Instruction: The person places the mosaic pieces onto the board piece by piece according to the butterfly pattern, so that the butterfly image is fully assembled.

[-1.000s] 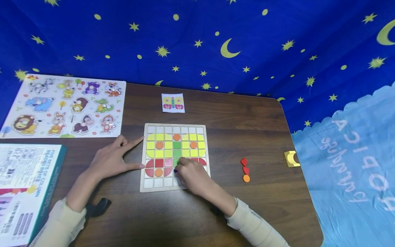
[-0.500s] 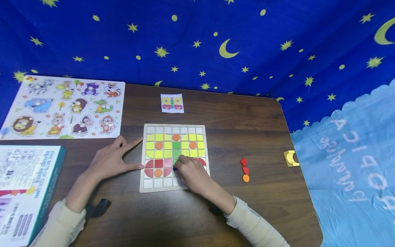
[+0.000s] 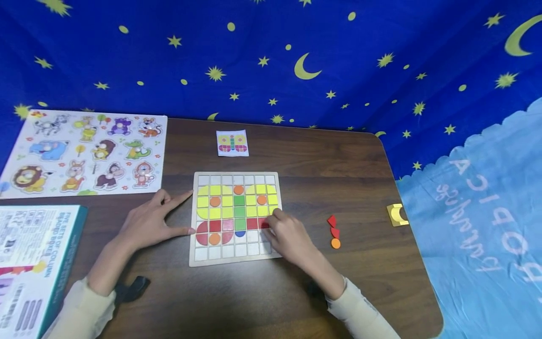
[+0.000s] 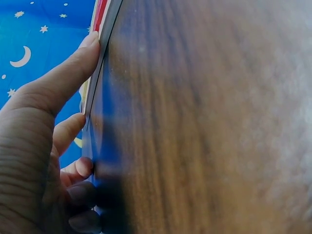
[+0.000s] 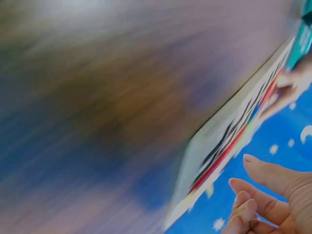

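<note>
A square wooden pattern board holds yellow, red, green and orange tiles set out in a butterfly shape. Below its green squares sits a blue half-round tile. My left hand touches the board's left edge with outstretched thumb and index finger. Over the lower right side hovers my right hand, hiding part of the red tiles there. In the right wrist view its thumb and fingers are apart, with nothing between them. Two red tiles and an orange round tile lie right of the board.
Behind the board lies a small butterfly picture card. An animal puzzle and a teal-edged box occupy the left side. A yellow piece with a round cutout sits at the table's right edge, and a star-patterned curtain hangs behind.
My right hand has left the board's lower middle and moved right, uncovering the blue half-round tile below the green squares. The left hand keeps its place at the board's edge.
</note>
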Demonstrator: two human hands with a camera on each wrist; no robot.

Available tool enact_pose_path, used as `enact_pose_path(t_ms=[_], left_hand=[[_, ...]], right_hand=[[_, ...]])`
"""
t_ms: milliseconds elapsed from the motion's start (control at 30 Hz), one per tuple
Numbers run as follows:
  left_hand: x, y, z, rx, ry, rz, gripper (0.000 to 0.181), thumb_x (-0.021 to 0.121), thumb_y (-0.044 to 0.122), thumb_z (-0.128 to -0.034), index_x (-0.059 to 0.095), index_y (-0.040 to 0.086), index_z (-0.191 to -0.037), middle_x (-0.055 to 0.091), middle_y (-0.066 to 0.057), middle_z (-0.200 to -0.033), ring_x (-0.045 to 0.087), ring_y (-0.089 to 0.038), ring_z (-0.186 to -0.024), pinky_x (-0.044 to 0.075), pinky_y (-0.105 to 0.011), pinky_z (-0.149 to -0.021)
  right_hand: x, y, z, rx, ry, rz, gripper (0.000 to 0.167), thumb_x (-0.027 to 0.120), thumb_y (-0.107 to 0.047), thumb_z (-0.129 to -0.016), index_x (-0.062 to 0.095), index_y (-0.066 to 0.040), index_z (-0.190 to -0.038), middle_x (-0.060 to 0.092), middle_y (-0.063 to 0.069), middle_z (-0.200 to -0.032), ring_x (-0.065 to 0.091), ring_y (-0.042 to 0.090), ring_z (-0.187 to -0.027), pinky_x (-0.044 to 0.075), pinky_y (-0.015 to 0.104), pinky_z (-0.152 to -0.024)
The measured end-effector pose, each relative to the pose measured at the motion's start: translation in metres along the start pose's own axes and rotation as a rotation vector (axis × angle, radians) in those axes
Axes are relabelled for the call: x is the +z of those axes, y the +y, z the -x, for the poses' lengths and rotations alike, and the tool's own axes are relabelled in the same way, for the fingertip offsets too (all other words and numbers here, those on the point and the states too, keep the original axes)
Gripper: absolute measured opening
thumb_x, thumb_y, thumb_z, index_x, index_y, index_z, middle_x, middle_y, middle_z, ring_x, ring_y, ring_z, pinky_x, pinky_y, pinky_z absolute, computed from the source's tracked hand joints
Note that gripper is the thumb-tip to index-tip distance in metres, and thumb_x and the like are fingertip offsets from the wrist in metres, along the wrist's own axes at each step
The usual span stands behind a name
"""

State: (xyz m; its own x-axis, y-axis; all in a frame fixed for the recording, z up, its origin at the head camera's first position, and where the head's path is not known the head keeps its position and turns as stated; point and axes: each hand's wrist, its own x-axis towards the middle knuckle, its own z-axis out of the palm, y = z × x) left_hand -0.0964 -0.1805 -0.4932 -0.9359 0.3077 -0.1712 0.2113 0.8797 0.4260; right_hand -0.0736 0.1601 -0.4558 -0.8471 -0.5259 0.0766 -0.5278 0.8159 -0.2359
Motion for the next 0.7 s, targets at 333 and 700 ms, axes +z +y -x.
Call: enact_pose_path(t_ms=[333,700], left_hand=[[0.001,-0.002,0.0,0.01,0.013,-0.002,0.098,0.067,0.077,-0.0735,0.039,0.028,-0.153,0.036,-0.004,-0.098,0.034,-0.015,-0.063,0.026,-0.029,-0.05],[0.0,-0.002,0.0,0.015,0.004,-0.019,0.098,0.065,0.078,-0.0745,0.038,0.027,-0.154,0.037,-0.005,-0.101,0.034,-0.016,-0.064,0.026,-0.029,-0.051]], right_hand=[[-0.018,0.069,0.037,0.324,0.054,0.096,0.028,0.084,-0.02,-0.08,0.074,0.003,-0.093,0.063,0.014,-0.084,0.065,0.027,-0.064,0.053,0.042,-0.057],[-0.034,0.114,0.06,0.601,-0.106,0.04,0.029,0.078,-0.024,-0.086,0.068,0.002,-0.078,0.063,0.019,-0.086,0.061,0.028,-0.065,0.049,0.042,-0.056]])
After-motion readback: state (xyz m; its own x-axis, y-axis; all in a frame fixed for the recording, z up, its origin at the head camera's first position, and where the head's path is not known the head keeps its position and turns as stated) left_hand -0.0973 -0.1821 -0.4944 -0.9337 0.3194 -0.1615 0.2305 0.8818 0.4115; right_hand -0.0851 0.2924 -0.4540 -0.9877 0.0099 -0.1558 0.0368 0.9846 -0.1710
